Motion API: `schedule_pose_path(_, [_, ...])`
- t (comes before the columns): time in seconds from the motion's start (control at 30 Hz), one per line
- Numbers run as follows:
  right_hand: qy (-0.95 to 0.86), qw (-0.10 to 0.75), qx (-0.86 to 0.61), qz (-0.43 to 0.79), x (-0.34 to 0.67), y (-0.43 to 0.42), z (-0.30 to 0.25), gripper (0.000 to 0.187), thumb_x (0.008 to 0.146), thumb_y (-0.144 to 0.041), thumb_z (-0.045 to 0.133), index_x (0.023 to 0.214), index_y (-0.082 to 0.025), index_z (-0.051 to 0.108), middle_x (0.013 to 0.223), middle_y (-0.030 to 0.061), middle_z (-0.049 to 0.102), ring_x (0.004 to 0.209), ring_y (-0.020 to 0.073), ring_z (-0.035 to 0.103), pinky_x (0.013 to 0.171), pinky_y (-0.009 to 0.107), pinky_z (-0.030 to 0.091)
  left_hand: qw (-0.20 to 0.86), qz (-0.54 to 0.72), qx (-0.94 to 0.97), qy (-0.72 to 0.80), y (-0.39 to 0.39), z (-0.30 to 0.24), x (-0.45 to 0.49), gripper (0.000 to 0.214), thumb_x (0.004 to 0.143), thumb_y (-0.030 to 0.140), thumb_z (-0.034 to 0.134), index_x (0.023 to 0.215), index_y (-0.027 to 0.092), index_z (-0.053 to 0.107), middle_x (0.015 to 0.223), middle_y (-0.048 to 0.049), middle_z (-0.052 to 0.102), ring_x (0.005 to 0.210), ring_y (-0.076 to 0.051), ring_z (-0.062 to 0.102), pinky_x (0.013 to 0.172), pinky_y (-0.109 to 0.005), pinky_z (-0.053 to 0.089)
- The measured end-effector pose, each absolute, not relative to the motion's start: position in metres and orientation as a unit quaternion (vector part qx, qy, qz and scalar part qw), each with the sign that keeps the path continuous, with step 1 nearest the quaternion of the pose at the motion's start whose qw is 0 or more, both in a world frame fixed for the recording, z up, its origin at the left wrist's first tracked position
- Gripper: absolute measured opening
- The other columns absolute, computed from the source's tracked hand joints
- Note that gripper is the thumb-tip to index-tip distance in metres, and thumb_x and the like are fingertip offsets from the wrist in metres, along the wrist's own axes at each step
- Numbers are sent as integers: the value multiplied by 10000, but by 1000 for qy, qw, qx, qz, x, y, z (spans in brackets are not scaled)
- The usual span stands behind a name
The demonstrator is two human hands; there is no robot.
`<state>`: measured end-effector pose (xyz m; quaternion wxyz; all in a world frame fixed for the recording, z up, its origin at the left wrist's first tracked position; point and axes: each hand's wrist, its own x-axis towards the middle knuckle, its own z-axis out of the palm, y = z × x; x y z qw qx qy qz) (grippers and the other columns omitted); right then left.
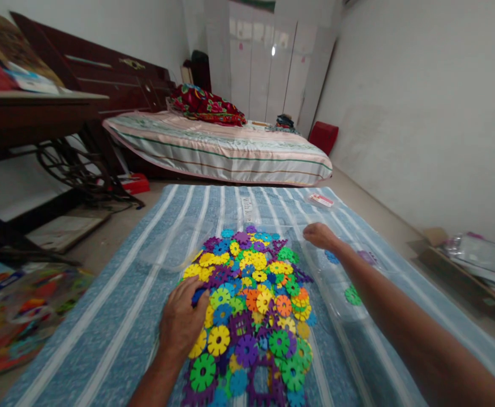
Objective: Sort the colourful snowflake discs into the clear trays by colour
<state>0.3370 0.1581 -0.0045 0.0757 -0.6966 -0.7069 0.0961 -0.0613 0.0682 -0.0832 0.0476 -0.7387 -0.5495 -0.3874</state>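
Observation:
A heap of notched plastic building discs point(261, 275) in yellow, purple, green, blue and orange covers the middle of the striped cloth. At the heap's left side, my left hand point(184, 311) is closed, with thumb and fingers around a dark blue notched disc point(197, 296). My right hand point(318, 235) is held beyond the heap's far right, over the rim of a clear plastic tray point(336, 308). Its fingers are curled in, and whatever they hold is hidden. Inside that tray lie a green disc point(352, 295), a blue disc point(331, 257) and a purple piece point(367, 258).
Another clear tray point(162, 246) lies to the left of the heap. A small clear packet point(321, 200) rests near the cloth's far right corner. Colourful pieces in a clear bag point(30, 316) sit at lower left, and a cardboard box point(463, 265) stands on the right.

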Motion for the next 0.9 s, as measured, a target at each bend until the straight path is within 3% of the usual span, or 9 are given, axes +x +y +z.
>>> schedule_pose_path(0.17, [-706, 75, -700, 80, 344, 157, 0, 255, 839, -267, 492, 852, -183, 733, 828, 41, 699, 730, 137, 581, 606, 204, 341, 29, -392, -736, -550, 69, -82, -61, 262, 850, 374, 474, 919, 185, 641, 1035, -108, 699, 1028, -261, 636, 939, -422, 504])
schedule_pose_path(0.4, [-720, 45, -688, 84, 347, 153, -14, 402, 908, -452, 470, 718, -182, 698, 697, 27, 652, 659, 128, 554, 574, 217, 307, 13, -393, -729, -561, 70, -83, -61, 258, 833, 378, 482, 917, 190, 639, 1046, -109, 695, 1043, -262, 629, 956, -425, 493])
schedule_pose_path(0.9, [-738, 51, -661, 121, 345, 124, -10, 470, 904, -519, 457, 684, -160, 666, 635, 9, 590, 583, 106, 468, 548, 216, 298, 1, -398, -721, -567, 69, -81, -59, 226, 818, 369, 499, 904, 211, 635, 1044, -92, 701, 1041, -263, 633, 960, -428, 491])
